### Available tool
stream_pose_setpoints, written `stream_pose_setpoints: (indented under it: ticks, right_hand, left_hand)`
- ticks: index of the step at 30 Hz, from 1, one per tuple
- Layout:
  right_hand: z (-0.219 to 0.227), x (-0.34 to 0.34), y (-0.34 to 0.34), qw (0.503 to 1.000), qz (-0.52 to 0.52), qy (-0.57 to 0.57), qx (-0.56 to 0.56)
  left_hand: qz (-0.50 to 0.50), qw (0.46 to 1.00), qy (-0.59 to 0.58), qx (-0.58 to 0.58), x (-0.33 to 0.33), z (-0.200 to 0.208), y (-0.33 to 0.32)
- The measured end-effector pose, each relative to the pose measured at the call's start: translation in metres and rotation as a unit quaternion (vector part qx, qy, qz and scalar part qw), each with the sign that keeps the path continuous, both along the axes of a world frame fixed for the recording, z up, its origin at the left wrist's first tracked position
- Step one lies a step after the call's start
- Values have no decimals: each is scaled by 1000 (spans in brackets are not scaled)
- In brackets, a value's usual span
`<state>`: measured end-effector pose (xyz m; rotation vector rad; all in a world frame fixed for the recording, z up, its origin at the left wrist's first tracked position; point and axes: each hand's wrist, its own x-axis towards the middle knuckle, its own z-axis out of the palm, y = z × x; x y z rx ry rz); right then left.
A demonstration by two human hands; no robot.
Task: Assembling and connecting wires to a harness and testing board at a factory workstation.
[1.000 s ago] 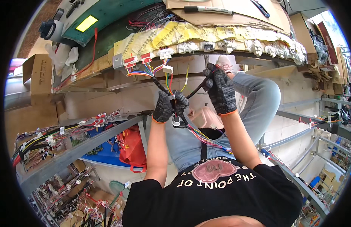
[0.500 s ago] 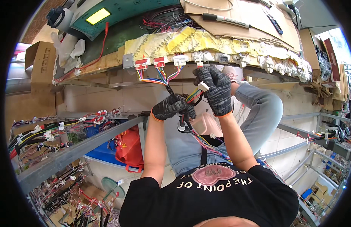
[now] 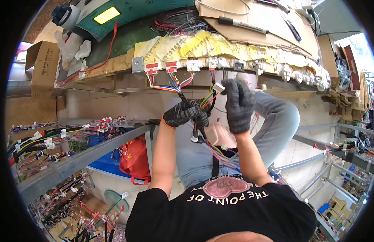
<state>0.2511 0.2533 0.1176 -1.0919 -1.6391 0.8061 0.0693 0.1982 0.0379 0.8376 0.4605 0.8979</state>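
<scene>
Near the centre of the frame the left hand (image 3: 183, 114), in a dark knit glove with an orange cuff, was curled tight around the black-sleeved trunk of a wire harness (image 3: 197, 121), fingers wrapped fully over it so no gap showed between them. Coloured wires fanned upward from that grip to a row of red and white connectors (image 3: 170, 66) seated along the edge of the workbench (image 3: 114, 64) in the upper middle of the frame, and another bundle of coloured wires trailed down from the fist toward the person's lap.

Just to the right and slightly higher, the right hand (image 3: 238, 105), gloved the same way, was raised with its fingertips pinched on a small white connector (image 3: 218, 86) at the end of a short branch of the harness. That plug sat just below the bench edge, beside the seated connectors; whether it touched the bench could not be told. The rest of the right hand's fingers were bent, the hand somewhat blurred.

The two hands were near each other but apart, joined only by the harness.

A black marker (image 3: 243, 25) lay on cardboard at the upper centre-right. More wire harnesses (image 3: 53, 141) hung on a metal rack at the left of the frame.
</scene>
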Motion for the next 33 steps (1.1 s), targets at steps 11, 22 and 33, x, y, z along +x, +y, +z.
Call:
stream_pose_setpoints:
  ticks: [11, 22, 33]
  right_hand:
    - [10, 11, 10, 886, 354, 186, -233]
    - [0, 10, -2, 991, 7, 33, -131]
    - [5, 15, 16, 940, 129, 157, -274]
  left_hand:
    - [101, 988, 119, 11, 10, -12, -4]
    - [310, 950, 15, -43, 43, 8, -22]
    - [410, 742, -165, -504, 139, -36, -120]
